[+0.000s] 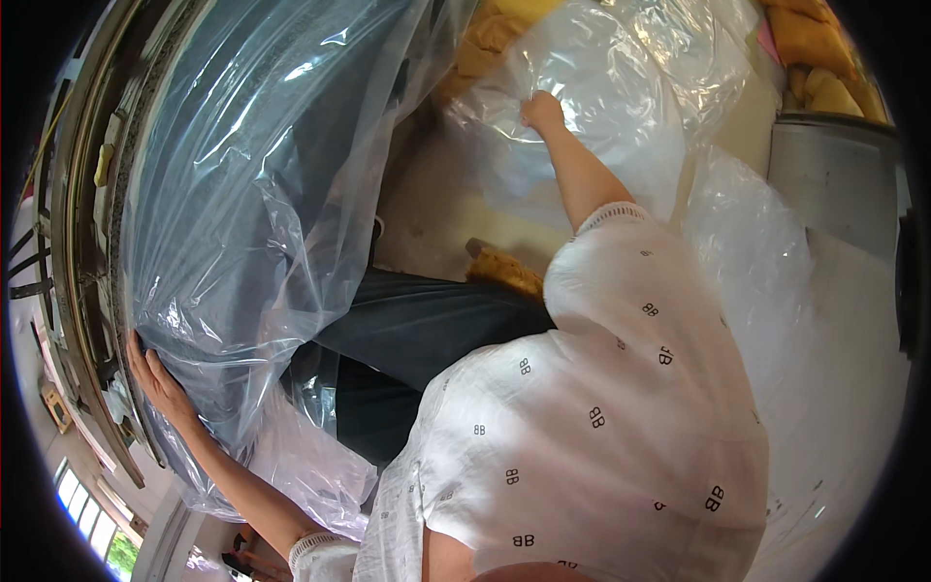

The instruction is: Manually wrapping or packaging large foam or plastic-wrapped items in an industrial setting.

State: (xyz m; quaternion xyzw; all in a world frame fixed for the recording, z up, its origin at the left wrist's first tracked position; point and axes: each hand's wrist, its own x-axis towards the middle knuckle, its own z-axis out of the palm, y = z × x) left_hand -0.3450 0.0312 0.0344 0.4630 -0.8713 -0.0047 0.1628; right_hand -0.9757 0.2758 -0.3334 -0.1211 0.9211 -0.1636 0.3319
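Note:
My left hand (165,386) lies with its fingers stretched out on clear plastic sheeting (262,194), at the left edge of the surface that the sheeting covers. Something dark grey-blue shows through this sheeting. Farther off and to the right, my right hand (545,113) is closed in a fist on a crumpled clear plastic bag (611,87). Creases run out from around its fingers. The bag spreads over the far middle, and its underside is hidden.
Long metal rails (85,242) curve along the left side. Yellow-orange cloth (499,39) shows at the far middle, and a fuzzy brown piece (506,268) lies beside my dark-clothed leg (436,315). A grey metal drum (834,165) stands at right, near more translucent plastic (747,233).

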